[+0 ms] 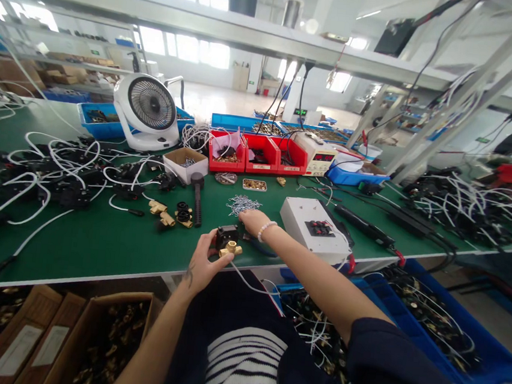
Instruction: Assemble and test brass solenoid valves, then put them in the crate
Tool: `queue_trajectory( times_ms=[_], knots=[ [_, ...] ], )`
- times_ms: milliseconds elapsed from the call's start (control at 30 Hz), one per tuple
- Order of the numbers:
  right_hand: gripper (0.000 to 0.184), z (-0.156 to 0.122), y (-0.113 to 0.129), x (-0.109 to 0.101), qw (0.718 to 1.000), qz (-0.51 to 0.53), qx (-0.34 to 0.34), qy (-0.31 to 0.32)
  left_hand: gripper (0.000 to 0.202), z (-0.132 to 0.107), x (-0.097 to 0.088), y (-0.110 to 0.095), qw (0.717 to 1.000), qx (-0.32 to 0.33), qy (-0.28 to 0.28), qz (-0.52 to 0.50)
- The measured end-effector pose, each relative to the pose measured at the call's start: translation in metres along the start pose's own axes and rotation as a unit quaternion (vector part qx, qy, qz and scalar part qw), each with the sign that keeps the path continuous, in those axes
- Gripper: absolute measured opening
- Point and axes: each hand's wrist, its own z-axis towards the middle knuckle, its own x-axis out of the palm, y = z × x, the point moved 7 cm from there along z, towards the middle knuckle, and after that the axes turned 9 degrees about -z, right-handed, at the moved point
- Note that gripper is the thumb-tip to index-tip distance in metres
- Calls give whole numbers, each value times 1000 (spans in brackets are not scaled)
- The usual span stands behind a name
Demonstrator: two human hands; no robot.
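Observation:
My left hand [206, 260] grips a brass valve fitting [231, 250] joined to a black housing [226, 235], near the bench's front edge. A white cable [247, 283] trails from this assembly to the right. At a loose pile of small silver screws [242, 204] on the green bench, the fingers of my right hand [253, 222] are drawn together; whatever is between the fingertips is hidden. Left of the pile lie a black-handled tool [197, 198], black round parts [184, 212] and loose brass fittings [162, 212].
Red bins [261, 162], a white fan [146, 109] and a power supply [316, 152] stand behind. A grey switch box [314, 229] and a black electric screwdriver [365, 225] lie right. Cabled black parts [67, 174] crowd the left; blue crates [484, 359] sit below.

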Motion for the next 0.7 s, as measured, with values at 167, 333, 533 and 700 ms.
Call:
queue_trajectory(
  times_ms=[167, 333, 533, 700],
  knots=[
    [26, 15, 1, 5, 998, 21, 29, 45, 72, 0, 0, 2, 1000, -5, 6, -7],
    [18, 17, -17, -6, 987, 151, 62, -6, 72, -1, 0, 0, 1000, -7, 15, -12],
    [23, -18, -30, -29, 900, 414, 37, -132, 71, -2, 0, -1, 1000, 0, 11, -11],
    [40, -59, -15, -33, 821, 542, -10, -180, 70, -4, 1, -4, 999, 29, -33, 7]
  ],
)
